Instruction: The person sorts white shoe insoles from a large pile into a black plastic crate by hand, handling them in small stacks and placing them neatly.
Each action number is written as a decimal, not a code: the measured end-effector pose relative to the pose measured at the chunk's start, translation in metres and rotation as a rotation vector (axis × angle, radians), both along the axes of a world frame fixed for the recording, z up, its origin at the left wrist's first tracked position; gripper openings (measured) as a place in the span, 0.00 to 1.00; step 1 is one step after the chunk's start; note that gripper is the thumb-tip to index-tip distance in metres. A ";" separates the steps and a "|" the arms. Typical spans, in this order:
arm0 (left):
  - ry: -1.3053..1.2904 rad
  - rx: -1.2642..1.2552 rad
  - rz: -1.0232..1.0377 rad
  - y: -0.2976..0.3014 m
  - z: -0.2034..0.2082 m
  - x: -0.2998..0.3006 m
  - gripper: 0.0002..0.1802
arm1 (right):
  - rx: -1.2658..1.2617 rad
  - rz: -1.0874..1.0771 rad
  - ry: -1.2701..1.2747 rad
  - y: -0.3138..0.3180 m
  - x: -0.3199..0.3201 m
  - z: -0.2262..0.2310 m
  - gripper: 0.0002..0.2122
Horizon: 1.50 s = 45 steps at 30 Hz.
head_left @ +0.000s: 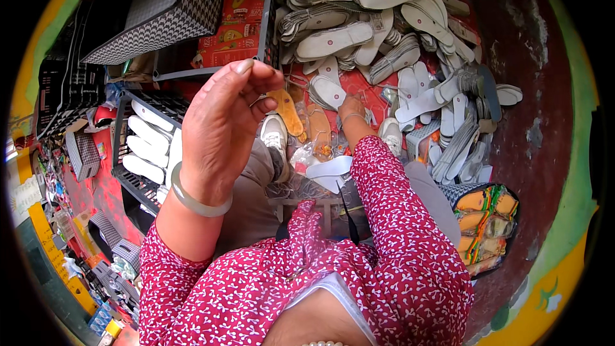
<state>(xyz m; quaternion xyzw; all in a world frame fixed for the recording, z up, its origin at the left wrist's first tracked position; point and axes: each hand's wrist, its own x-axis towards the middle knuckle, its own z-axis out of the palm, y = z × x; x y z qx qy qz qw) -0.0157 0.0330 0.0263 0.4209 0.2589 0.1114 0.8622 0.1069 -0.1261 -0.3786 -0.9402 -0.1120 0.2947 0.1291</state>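
My left hand [221, 112] is raised high, close to the camera, with a pale bangle [192, 202] on its wrist. Its fingers are curled in toward the thumb; whether anything thin is between them I cannot make out. Farther away and lower down, my right hand [352, 113] reaches among crumpled clear plastic beside a white insole [329, 91]; its fingertips are largely hidden. Between the hands lie a yellow-orange insole [287, 113] and a tan insole [318, 127]. Nearer to me, another white insole [330, 167] rests over clear plastic.
Stacked pale insoles [384, 25] are heaped at the far side, spreading right. At left, a black basket [138, 182] holds white insoles, below a houndstooth box [160, 22] and red packages [234, 35]. A bag of orange insoles [485, 227] stands at right. My shoes [274, 138] flank the work area.
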 end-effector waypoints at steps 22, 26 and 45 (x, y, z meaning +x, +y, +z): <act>0.030 0.028 -0.082 -0.020 0.014 0.001 0.14 | 0.036 0.078 0.095 -0.003 -0.013 0.039 0.15; 0.036 0.034 -0.086 -0.023 0.014 0.002 0.14 | 0.029 -0.062 0.121 -0.003 -0.005 0.037 0.16; 0.048 0.406 -0.153 -0.004 -0.006 0.015 0.21 | 1.183 -0.409 0.731 -0.012 0.045 0.313 0.16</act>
